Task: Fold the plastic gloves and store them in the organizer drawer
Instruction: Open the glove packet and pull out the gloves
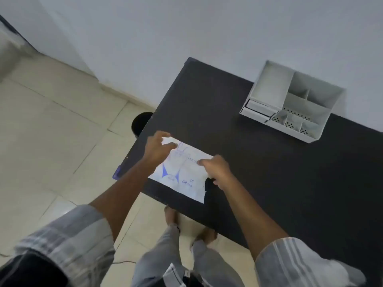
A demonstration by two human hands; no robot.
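A flat white pack of plastic gloves [182, 179] with blue print lies at the near left corner of the dark table [269, 172]. My left hand [158, 149] rests on the pack's far left corner, fingers curled over its edge. Over on the pack's right edge, my right hand [216, 167] pinches the plastic with its fingers. The white organizer [290, 102] stands at the table's far side against the wall. It has open top compartments and a small drawer [259, 109] at its lower left, pulled out a little.
A round black object [141, 123] sits on the tiled floor just left of the table. The pale wall runs behind the table. My bare feet [190, 222] stand at the table's near edge.
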